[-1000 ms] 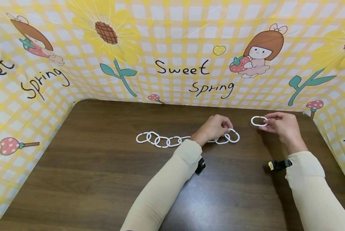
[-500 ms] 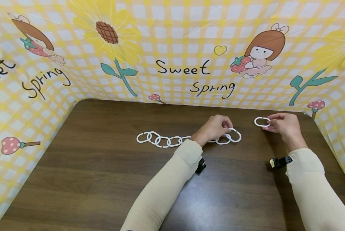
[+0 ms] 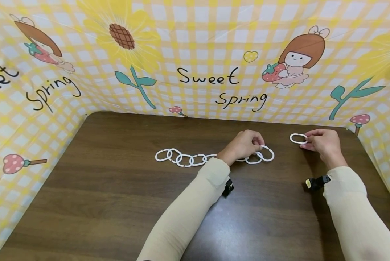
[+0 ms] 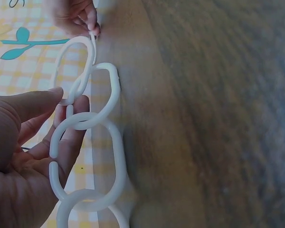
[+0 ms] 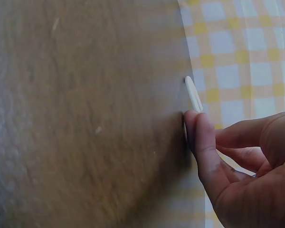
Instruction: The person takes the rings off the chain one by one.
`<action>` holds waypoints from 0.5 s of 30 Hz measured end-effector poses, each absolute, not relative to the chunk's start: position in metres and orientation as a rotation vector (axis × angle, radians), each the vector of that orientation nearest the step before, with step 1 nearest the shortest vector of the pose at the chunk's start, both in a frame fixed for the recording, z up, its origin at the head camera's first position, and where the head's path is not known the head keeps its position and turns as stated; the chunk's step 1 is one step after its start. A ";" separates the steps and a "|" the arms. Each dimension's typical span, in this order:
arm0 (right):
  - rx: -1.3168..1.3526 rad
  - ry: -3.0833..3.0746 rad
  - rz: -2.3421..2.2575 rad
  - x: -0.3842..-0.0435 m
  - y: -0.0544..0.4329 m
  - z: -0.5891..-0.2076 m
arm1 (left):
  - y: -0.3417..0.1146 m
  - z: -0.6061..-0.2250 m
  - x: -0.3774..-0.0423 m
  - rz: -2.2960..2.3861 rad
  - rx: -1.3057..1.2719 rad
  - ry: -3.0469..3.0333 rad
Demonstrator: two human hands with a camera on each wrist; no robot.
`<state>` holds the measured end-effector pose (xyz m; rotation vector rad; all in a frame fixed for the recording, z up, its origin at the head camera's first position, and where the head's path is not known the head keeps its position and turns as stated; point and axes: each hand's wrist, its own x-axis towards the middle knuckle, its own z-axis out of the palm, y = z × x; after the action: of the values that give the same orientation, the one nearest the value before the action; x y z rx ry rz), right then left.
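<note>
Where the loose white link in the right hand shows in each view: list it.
Head: the loose link is right of centre, near mid-height.
Left wrist: near the top, left of centre, edge-on.
Right wrist: right of centre, slightly above mid-height.
Shared landmark: the right hand pinching it.

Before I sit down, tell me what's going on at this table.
A person is handling white links at a dark wooden table. The left hand pinches the end link of a chain that stretches off to the left, part of it hidden behind the wrist. The right hand holds a loose link farther right. Right now that link is apart from the chain.
</note>
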<state>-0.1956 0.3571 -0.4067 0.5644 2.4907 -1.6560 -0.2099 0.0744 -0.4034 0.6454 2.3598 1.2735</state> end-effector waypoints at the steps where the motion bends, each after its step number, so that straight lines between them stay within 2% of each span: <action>1: 0.569 2.493 -1.651 -0.196 0.357 -0.407 | 0.075 -0.404 -0.210 1.272 0.647 2.364; 15: 0.617 2.518 -1.612 -0.202 0.359 -0.412 | 0.074 -0.406 -0.212 1.251 0.657 2.369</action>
<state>-0.2021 0.3590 -0.4121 0.6171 2.5185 -1.6123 -0.2119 0.0744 -0.4058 0.6572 2.3694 1.2513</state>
